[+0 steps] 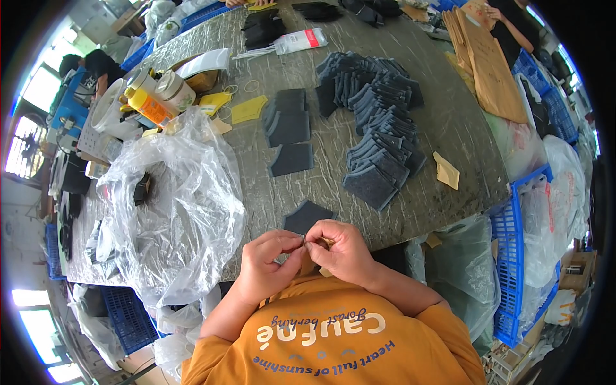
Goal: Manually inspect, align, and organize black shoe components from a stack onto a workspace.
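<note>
At the table's near edge, my left hand (pixel 266 262) and my right hand (pixel 341 251) meet fingertip to fingertip, both closed in a pinch. Whatever they pinch is too small and too covered to make out; a bit of tan shows under my right fingers. Just beyond them lies a dark grey-blue cut fabric piece (pixel 308 215) with a pointed top. Farther off, a short row of similar pieces (pixel 287 127) overlaps on the table, with one single piece (pixel 291 159) at its near end. To its right, a long fanned pile of dark pieces (pixel 385 138) curves toward me.
A clear plastic bag (pixel 186 212) spreads over the table's left side. Behind it stand a yellow bottle (pixel 147 106) and a white jar (pixel 174 90). A tan scrap (pixel 446 171) lies right of the pile. Blue crates (pixel 507 269) flank the table; other people work at its far side.
</note>
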A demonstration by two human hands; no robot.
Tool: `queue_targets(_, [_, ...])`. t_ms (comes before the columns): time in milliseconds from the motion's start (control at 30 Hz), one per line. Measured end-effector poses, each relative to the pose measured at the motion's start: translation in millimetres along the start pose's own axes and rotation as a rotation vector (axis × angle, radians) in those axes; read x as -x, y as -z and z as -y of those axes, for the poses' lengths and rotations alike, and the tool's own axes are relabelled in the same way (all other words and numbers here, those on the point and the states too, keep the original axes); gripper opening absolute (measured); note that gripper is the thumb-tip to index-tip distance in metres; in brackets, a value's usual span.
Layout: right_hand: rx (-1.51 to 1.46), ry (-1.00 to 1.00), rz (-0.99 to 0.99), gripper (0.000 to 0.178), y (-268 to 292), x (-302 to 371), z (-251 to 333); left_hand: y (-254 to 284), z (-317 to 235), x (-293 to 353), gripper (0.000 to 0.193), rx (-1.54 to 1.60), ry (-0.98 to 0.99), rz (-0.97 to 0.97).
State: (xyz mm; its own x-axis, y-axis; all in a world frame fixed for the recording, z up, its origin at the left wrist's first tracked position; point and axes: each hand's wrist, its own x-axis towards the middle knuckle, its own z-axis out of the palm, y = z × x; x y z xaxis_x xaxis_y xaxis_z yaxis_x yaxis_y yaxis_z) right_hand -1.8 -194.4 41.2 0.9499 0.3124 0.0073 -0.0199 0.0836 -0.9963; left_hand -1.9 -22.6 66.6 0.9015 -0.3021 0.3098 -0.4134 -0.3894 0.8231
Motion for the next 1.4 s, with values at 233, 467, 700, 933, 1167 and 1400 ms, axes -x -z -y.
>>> queue_targets(233, [0.001,0.229,-0.034,0.005,-2.7,-1.7,-6.1,-9.1,12.4,8.8,0.003,0.556,0.559,-0.188])
queue_targets(467, [-0.134,0.299,0.050,0.008,8.3,7.3,-10.4,-13.0,27.2,-4.2,0.011,0.719,0.703,-0.455])
queue_targets(700, [-0.052,0.128,-0.157,0.006,119.5,49.1,-2.3,0.8,77.8,1.1,0.009,0.708,0.653,-0.614])
queue_targets(933, [1.203,-1.070,-0.257,0.018,279.9,195.0,-48.3,-10.0,79.2,2.4,0.016,0.521,0.617,-0.370])
queue_targets(1167, [1.002,0.197,-0.593,0.012,137.5,62.4,-14.6,-7.0,83.8,-4.6,0.027,-0.244,-0.003,0.093])
queue_targets(1400, [0.902,0.419,-0.032,0.007,45.7,-15.5,-54.7,-10.1,91.0,-0.3,0.028,-0.523,-0.115,0.169])
